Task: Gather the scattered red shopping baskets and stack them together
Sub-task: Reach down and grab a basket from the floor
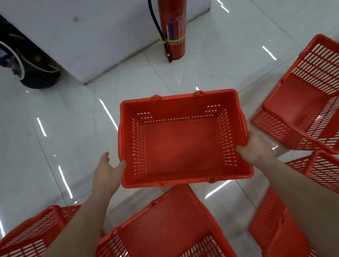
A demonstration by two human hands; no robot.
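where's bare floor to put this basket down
Bare tile lies left of the middle basket and ahead of it, up to the fire extinguisher and white cabinet. Crowded right and near you, among the other baskets.

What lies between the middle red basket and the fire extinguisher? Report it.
Head view: only bare white floor tiles between the middle red basket and the fire extinguisher.

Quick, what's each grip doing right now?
Left grip: open, fingertips touching the red slotted plastic shopping basket.
Right grip: closed, holding that basket's right rim.

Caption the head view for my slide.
Left hand touches, right hand grips a red basket; other baskets lie scattered around.
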